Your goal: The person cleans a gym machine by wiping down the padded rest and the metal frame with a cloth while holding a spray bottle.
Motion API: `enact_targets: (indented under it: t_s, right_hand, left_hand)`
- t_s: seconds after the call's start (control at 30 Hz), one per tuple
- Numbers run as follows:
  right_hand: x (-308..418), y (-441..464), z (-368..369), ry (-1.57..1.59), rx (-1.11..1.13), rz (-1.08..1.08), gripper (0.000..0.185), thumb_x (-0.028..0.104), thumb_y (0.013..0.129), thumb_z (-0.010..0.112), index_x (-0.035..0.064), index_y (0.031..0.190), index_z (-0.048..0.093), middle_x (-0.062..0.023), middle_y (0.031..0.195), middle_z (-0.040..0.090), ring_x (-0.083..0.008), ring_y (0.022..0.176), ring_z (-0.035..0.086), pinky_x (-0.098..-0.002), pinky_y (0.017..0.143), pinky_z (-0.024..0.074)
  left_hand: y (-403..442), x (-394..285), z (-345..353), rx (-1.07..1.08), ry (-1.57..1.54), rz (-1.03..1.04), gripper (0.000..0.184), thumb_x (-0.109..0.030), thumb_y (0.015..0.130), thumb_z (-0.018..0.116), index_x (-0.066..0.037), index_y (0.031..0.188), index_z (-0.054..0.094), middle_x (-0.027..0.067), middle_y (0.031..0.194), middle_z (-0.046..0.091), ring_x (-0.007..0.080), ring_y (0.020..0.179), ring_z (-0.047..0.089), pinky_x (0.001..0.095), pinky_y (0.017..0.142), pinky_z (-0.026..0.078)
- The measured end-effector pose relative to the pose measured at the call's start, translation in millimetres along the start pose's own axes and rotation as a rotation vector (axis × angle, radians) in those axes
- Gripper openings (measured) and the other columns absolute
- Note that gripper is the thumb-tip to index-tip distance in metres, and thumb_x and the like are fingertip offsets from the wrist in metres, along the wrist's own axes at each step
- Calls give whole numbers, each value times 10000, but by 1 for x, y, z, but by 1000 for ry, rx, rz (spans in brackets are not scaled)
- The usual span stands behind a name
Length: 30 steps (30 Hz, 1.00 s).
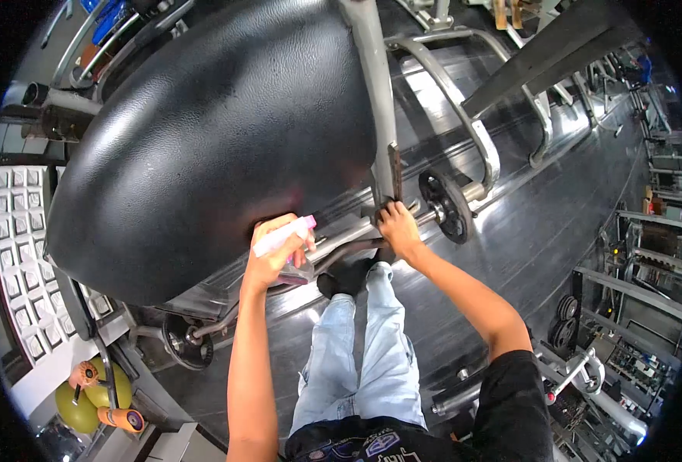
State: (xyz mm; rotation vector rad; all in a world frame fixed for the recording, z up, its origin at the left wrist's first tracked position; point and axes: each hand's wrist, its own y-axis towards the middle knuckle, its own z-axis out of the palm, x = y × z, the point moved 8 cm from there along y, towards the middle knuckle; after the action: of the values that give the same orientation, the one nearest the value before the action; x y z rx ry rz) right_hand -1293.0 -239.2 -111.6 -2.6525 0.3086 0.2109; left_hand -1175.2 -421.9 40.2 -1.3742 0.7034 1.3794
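Observation:
My left hand [262,266] is wrapped round a spray bottle [281,236] with a white and pink trigger head. Its see-through body shows below the fingers. Just beyond the bottle is the lower edge of a large black padded cushion [225,115], with a smooth, shiny cover. My right hand [399,229] is closed at the lower end of a grey metal post [377,85] that runs along the cushion's right side. Its fingers curl over the metal, and whether a cloth lies under them is hidden.
A bar with weight plates [446,206] crosses close to my feet; another plate [187,343] is at lower left. Curved metal frames [464,100] stand at upper right. Green balls [79,404] lie at lower left, and gym racks [633,285] line the right.

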Motion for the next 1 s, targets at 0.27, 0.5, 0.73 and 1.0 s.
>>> enact_targets:
  t_s: [0.27, 0.5, 0.73, 1.0]
  right_hand:
    - [-58, -116, -105, 940, -627, 287, 472, -24, 778, 613, 120, 1228, 635, -64, 1190, 619, -279, 1094, 555, -402, 948, 432]
    - [41, -211, -78, 2616, -507, 920, 441, 252, 951, 576, 42, 1334, 515, -159, 1191, 637, -275, 1075, 629, -412, 927, 510]
    - [65, -238, -77, 2999, -491, 646, 481, 278, 892, 547, 2, 1287, 536, -184, 1237, 615, -329, 1105, 619, -460, 959, 508]
    - [77, -276, -85, 3098, -454, 335, 529, 146, 799, 713, 50, 1283, 521, -127, 1197, 631, -282, 1106, 620, -397, 974, 513]
  left_hand:
    - [10, 9, 0, 21, -131, 30, 226, -210, 926, 586, 5, 914, 655, 96, 767, 669, 122, 499, 572, 255, 489, 464]
    - [6, -5, 14, -165, -71, -50, 219, -208, 895, 628, -6, 844, 693, 55, 722, 654, 118, 596, 623, 258, 423, 460]
    - [-71, -31, 42, -348, -50, 36, 247, -229, 938, 624, 1, 880, 691, 56, 772, 663, 100, 588, 604, 240, 434, 459]
    - [-197, -34, 63, -571, -52, 99, 247, -221, 922, 637, 15, 935, 708, 64, 757, 661, 97, 467, 543, 253, 423, 441]
